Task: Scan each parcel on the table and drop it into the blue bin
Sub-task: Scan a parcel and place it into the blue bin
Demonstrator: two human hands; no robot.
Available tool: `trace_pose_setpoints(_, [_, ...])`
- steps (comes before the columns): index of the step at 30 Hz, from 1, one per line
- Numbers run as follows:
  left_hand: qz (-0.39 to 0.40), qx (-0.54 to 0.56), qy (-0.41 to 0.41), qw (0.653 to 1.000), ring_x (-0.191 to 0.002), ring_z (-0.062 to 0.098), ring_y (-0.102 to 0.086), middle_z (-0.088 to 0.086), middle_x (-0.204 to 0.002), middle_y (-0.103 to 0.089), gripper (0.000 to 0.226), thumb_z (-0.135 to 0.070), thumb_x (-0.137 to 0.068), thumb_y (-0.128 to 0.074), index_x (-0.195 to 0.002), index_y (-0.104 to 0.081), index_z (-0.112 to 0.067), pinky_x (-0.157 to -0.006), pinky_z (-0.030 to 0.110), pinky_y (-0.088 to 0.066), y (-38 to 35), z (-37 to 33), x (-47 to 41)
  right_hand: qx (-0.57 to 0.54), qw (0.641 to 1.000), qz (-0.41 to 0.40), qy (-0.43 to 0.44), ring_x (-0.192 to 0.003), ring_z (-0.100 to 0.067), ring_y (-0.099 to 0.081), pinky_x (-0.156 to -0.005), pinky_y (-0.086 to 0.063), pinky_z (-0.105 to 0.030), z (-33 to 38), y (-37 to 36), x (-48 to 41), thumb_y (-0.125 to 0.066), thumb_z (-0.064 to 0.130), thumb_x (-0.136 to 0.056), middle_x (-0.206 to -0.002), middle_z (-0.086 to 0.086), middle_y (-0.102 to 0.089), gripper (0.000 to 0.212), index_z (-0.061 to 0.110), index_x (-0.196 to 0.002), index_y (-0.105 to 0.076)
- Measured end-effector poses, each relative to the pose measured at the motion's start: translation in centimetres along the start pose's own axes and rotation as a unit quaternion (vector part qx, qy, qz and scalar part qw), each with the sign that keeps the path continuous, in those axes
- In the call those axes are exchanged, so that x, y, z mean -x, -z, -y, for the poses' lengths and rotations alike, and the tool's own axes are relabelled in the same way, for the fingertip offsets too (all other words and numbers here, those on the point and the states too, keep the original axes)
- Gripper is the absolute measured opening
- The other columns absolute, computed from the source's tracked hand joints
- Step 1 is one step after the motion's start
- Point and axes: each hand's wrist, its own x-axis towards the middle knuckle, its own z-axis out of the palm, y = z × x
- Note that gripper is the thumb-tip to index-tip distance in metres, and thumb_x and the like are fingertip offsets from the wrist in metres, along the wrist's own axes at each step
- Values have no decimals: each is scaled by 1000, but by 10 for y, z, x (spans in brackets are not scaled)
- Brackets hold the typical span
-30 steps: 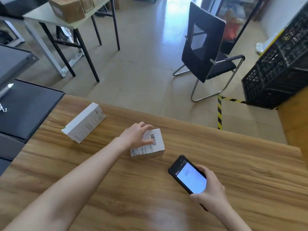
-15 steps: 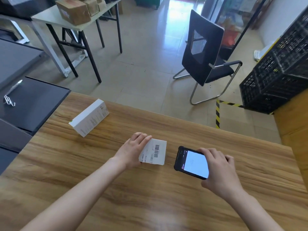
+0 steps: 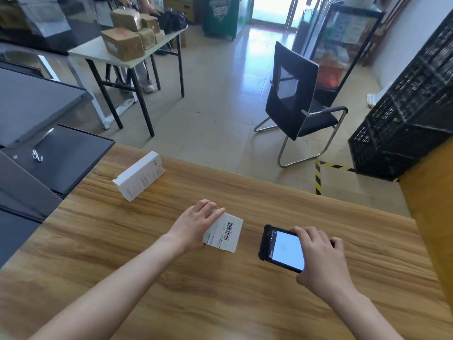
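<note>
— How far along am I, going by the head view?

— Early, I judge. My left hand (image 3: pixel 196 225) has its fingers (image 3: pixel 215 213) closed around the small white parcel (image 3: pixel 226 233), tilting its barcode label up near the middle of the wooden surface (image 3: pixel 171 278). My right hand (image 3: pixel 321 256) grips the handheld scanner (image 3: pixel 282 249), screen lit, just beside that parcel but not touching it. So this one looks to be mid-scan, not yet dropped.

— And what is left?

— A second white parcel (image 3: pixel 139 176) stands on its side by the far left corner of the surface, untouched, well apart from both hands. It needs scanning too. I see no blue bin in this view, so I cannot tell where the drop goes.

— Room to move?

— The surface is bare between my arms and toward the near edge. The far edge runs just behind the parcel I hold; beyond it is open floor, then a black chair (image 3: pixel 294 99). Stacked black crates (image 3: pixel 411 114) crowd the far right corner.
</note>
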Motion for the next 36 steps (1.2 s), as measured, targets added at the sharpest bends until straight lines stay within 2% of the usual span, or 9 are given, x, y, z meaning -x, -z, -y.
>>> trace_pose_setpoints(7, [-7, 56, -3, 998, -138, 20, -18, 0, -148, -22, 100, -53, -72, -68, -152, -12, -33, -108, 37, -36, 26, -75, 5, -227, 970, -20, -89, -121, -4, -40, -95, -27, -30, -53, -16, 69, -77, 33, -52, -131, 19, -42, 98, 35, -140, -33])
trace_pose_setpoints(11, [-10, 79, -39, 996, -132, 17, -26, -3, -142, -29, 95, -62, -70, -65, -149, -19, -37, -99, 35, -43, 39, -149, -6, -358, 913, -75, -180, -98, -2, -42, -84, -26, -30, -105, -37, 135, -78, 26, -46, -110, 22, -45, 89, 41, -126, -42])
trace_pose_setpoints(16, [4, 78, -127, 989, -127, 15, -28, -6, -139, -28, 99, -66, -64, -61, -148, -18, -40, -97, 30, -45, 43, -292, -17, -487, 810, -108, -308, -99, -9, -46, -90, -45, -40, -193, -73, 254, -78, 18, -47, -109, 14, -44, 86, 35, -125, -44])
trace_pose_setpoints(19, [19, 83, -215, 973, -127, 13, -29, -10, -136, -29, 100, -73, -62, -56, -148, -18, -41, -94, 30, -46, 37, -403, -22, -517, 756, -133, -379, -98, -11, -50, -75, -48, -29, -247, -98, 347, -77, 20, -47, -114, 6, -47, 86, 32, -125, -42])
trace_pose_setpoints(22, [44, 70, -321, 944, -127, 13, -28, -11, -136, -29, 98, -74, -63, -55, -148, -16, -42, -94, 32, -46, 27, -525, -17, -488, 715, -131, -483, -92, -7, -50, -61, -41, -19, -284, -124, 450, -76, 26, -53, -113, 13, -49, 83, 39, -125, -36])
trace_pose_setpoints(26, [86, 63, -442, 890, -123, 11, -28, -13, -134, -28, 100, -79, -62, -53, -147, -16, -42, -92, 29, -47, 11, -677, 15, -460, 611, -185, -617, -108, -16, -52, -82, -48, -33, -296, -154, 580, -76, 28, -48, -123, 8, -51, 91, 32, -131, -40])
trace_pose_setpoints(32, [157, -7, -605, 781, -124, 14, -29, -12, -133, -29, 101, -77, -57, -54, -145, -21, -41, -97, 34, -45, -18, -848, 79, -444, 405, -275, -751, -105, -12, -57, -79, -45, -20, -241, -198, 722, -81, 24, -43, -117, 6, -54, 91, 32, -127, -48])
trace_pose_setpoints(34, [181, -24, -646, 741, -126, 15, -30, -10, -131, -31, 99, -75, -58, -57, -145, -22, -41, -100, 34, -43, -34, -892, 103, -442, 350, -295, -771, -95, -3, -57, -75, -44, -11, -218, -212, 751, -83, 15, -49, -108, 10, -54, 81, 35, -121, -51])
trace_pose_setpoints(36, [200, -37, -673, 711, -127, 16, -31, -8, -131, -32, 98, -69, -61, -60, -146, -23, -38, -102, 32, -40, -51, -929, 127, -480, 279, -265, -789, -99, -6, -55, -81, -44, -16, -207, -215, 770, -80, 18, -64, -110, 12, -54, 74, 30, -129, -47])
